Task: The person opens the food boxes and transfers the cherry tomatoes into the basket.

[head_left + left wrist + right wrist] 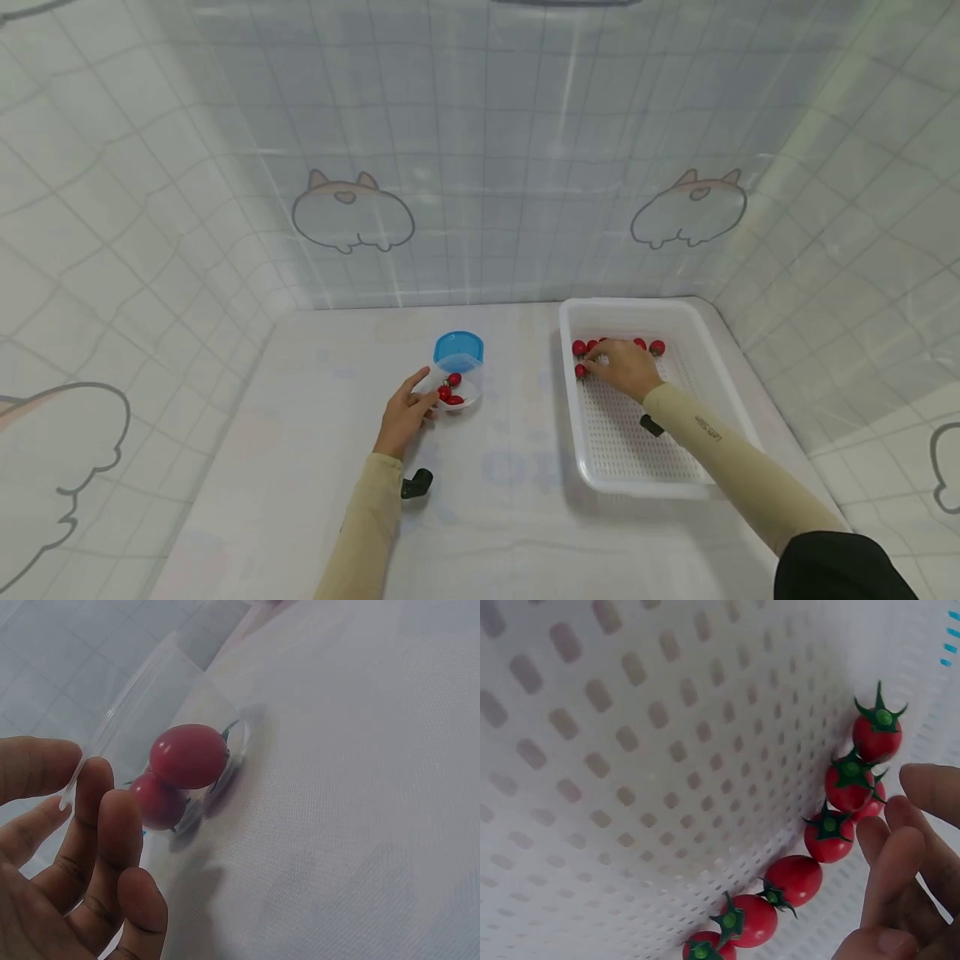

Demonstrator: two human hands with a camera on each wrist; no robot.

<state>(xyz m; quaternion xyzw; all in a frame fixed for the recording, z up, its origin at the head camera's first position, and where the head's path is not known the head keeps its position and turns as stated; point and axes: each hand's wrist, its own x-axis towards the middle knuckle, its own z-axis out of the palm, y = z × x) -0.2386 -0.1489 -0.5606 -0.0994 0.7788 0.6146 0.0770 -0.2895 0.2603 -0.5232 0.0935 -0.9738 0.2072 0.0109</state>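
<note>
My left hand pinches the rim of a small clear plastic container between thumb and fingers. Three red cherry tomatoes show inside it in the head view; two are plain in the left wrist view. My right hand reaches into a white perforated basket. Its fingers are slightly bent and spread beside a row of cherry tomatoes with green stems. The fingertips are close to one tomato, and no tomato appears held between them. That hand hides part of the row in the head view.
A blue lid lies just behind the clear container. A pale cloth covers the table. White tiled-pattern sheeting rises at the back and on both sides. The basket has raised walls.
</note>
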